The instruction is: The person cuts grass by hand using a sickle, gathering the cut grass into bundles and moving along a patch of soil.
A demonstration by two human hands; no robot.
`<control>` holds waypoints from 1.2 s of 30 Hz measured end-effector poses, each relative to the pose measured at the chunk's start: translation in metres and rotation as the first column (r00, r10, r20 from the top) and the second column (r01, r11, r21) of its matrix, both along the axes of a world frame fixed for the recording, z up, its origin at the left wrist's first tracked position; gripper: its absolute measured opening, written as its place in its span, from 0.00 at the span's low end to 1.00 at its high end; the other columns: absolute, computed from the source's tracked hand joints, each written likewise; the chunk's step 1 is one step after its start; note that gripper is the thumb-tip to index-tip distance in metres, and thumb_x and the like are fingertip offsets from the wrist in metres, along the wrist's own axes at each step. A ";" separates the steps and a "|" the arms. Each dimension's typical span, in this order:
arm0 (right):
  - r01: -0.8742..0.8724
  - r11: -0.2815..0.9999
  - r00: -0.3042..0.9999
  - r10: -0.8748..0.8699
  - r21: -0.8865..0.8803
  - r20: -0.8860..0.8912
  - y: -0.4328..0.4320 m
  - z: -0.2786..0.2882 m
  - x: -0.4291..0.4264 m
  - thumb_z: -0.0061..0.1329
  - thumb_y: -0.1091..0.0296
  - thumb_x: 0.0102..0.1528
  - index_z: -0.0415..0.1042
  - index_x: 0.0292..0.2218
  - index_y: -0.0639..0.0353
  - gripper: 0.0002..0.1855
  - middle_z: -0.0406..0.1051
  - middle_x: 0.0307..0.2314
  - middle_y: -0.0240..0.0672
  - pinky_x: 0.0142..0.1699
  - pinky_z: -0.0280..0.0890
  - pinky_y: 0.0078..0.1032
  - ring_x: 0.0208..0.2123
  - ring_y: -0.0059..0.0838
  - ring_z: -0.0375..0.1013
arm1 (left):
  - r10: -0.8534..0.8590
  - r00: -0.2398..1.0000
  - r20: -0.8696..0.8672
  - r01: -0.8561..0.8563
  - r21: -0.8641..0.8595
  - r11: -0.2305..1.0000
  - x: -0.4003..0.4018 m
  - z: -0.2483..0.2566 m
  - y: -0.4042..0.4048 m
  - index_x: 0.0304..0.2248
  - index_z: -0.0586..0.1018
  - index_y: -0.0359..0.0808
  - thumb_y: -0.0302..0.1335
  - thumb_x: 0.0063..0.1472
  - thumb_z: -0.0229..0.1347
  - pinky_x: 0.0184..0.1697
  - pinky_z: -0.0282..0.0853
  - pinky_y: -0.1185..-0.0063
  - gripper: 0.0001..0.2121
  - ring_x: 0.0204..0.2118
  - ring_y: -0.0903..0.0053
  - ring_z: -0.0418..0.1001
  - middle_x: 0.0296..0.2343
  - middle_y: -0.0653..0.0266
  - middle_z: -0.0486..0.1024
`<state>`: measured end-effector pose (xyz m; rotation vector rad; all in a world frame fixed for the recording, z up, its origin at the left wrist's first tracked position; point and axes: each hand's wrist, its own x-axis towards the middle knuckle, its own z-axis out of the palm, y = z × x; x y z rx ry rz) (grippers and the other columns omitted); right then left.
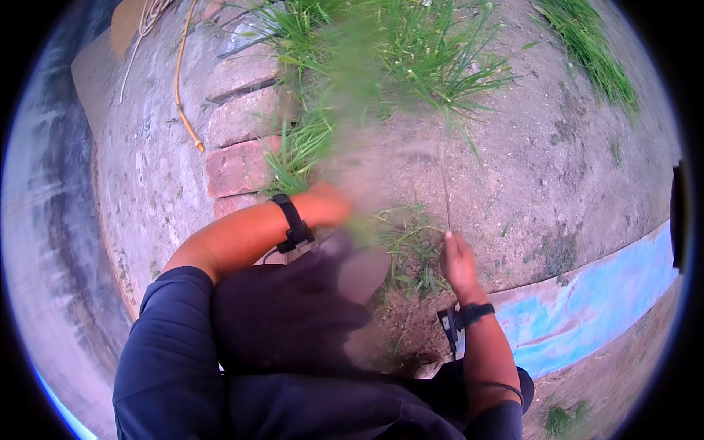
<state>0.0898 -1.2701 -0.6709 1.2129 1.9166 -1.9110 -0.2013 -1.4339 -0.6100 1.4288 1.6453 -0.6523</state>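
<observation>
My left hand [330,204] reaches across in front of my knee, beside the brick edging, and is badly blurred. A green smear of grass [360,230] lies against its fingertips; whether they grip it cannot be made out. To the right, my right hand [459,261] is low over the soil with its thumb uppermost, next to a clump of weeds [418,253]. A bent stem reaches towards that thumb. From the thumb a thin dark line [445,187] runs away over the ground; it may be a slender rod or a crack. My right fingers are mostly hidden.
Red and grey bricks [242,168] form a row at left, with tall grass [440,60] alongside. An orange hose [179,82] and a pale coiled cord [148,25] lie further left. Loose cut-looking grass [594,52] lies upper right. A blue-painted ledge [588,308] borders the right.
</observation>
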 end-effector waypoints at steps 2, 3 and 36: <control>0.119 0.970 0.992 -0.125 -0.210 -0.015 -0.003 0.001 -0.037 0.37 0.53 0.63 0.67 0.34 0.60 0.18 0.60 0.15 0.29 0.18 0.54 0.22 0.14 0.20 0.60 | 0.036 0.996 -0.081 -0.027 0.106 0.994 -0.007 0.005 0.001 0.30 0.80 0.37 0.24 0.47 0.52 0.27 0.73 0.69 0.09 0.28 0.62 0.77 0.29 0.55 0.77; 0.143 0.958 0.987 -0.158 -0.247 -0.039 -0.006 -0.001 -0.054 0.36 0.54 0.63 0.67 0.34 0.59 0.17 0.58 0.14 0.27 0.17 0.52 0.20 0.13 0.18 0.59 | 0.064 0.993 -0.095 -0.039 0.252 0.967 -0.010 0.006 0.005 0.30 0.80 0.37 0.24 0.47 0.52 0.26 0.73 0.69 0.09 0.27 0.62 0.77 0.29 0.55 0.76; -0.200 0.939 0.979 0.183 0.278 0.084 -0.052 -0.012 -0.220 0.31 0.52 0.61 0.68 0.38 0.67 0.24 0.69 0.35 0.60 0.45 0.62 0.47 0.40 0.61 0.67 | 0.126 0.872 -0.473 0.036 0.318 0.947 -0.109 -0.014 0.036 0.40 0.75 0.34 0.25 0.51 0.52 0.27 0.74 0.68 0.15 0.33 0.63 0.78 0.37 0.53 0.76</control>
